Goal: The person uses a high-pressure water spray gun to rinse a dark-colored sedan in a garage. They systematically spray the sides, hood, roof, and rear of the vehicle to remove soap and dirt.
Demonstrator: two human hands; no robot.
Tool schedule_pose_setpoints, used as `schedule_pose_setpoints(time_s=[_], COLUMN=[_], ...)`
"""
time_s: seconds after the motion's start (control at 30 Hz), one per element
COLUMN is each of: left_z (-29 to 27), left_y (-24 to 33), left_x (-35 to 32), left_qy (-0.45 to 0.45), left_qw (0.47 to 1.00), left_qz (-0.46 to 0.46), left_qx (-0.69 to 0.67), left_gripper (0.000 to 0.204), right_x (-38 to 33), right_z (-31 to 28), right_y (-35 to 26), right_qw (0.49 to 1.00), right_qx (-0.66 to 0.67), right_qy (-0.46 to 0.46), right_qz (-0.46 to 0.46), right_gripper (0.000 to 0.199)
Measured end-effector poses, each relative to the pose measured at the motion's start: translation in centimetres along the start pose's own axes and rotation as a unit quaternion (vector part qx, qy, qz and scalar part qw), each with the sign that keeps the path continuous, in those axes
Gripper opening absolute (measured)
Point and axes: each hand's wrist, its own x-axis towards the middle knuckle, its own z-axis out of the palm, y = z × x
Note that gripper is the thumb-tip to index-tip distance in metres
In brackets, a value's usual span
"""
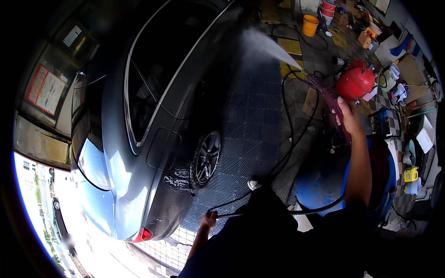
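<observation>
My right hand [348,116] is wrapped round the dark purplish grip of a pressure washer gun [324,92], held out at the right. From its nozzle a white fan of water [264,44] shoots up and left, toward the far end of a dark grey car [160,185]. Low in the middle, my left hand [210,221] is closed round a black hose [236,214]. White foam or water streaks show beside the car's wheel [207,158]. The trigger is hidden under my right fingers.
Dark ribbed floor tiles [252,116] lie between me and the car. A blue drum [320,185] stands at my right, with a red tank [356,81] beyond it. Farther off is a yellow bucket [310,25]. Hose loops cross the floor; assorted clutter lines the right wall.
</observation>
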Motion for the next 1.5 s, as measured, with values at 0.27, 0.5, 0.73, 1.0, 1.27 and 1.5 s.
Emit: schedule_pose_setpoints(time_s=[0.27, 0.5, 0.73, 1.0, 1.27, 1.5], left_z=[-1.7, -7.5, -3.9, -3.7, -3.1, -3.6], left_y=[5.4, 17.6, 14.2, 13.9, 15.1, 17.7], left_x=[-1.5, -4.3, -3.7, -3.0, 1.2, 3.7], left_qy=[-0.067, -0.142, -0.240, -0.215, -0.307, -0.259], left_qw=[0.986, 0.989, 0.955, 0.939, 0.901, 0.923], left_qz=[0.147, 0.035, 0.110, 0.129, 0.156, 0.150], left_qx=[0.036, 0.026, 0.136, 0.236, 0.263, 0.242], left_gripper=[0.042, 0.061, 0.052, 0.039, 0.043, 0.047], right_x=[-5.1, -7.2, -7.2, -9.5, -9.4, -6.1], right_z=[-0.5, 1.0, -4.8, -8.1, -9.7, -6.4], right_y=[-8.0, -14.7, -10.9, -9.2, -8.2, -4.8], right_qw=[0.954, 0.943, 0.992, 0.998, 0.982, 0.984], right_qx=[0.061, -0.002, -0.008, 0.032, 0.129, 0.102], right_qy=[-0.270, -0.326, -0.124, -0.045, -0.129, 0.004], right_qz=[0.117, 0.057, 0.033, 0.040, 0.044, 0.143], right_gripper=[0.066, 0.087, 0.066, 0.056, 0.073, 0.083])
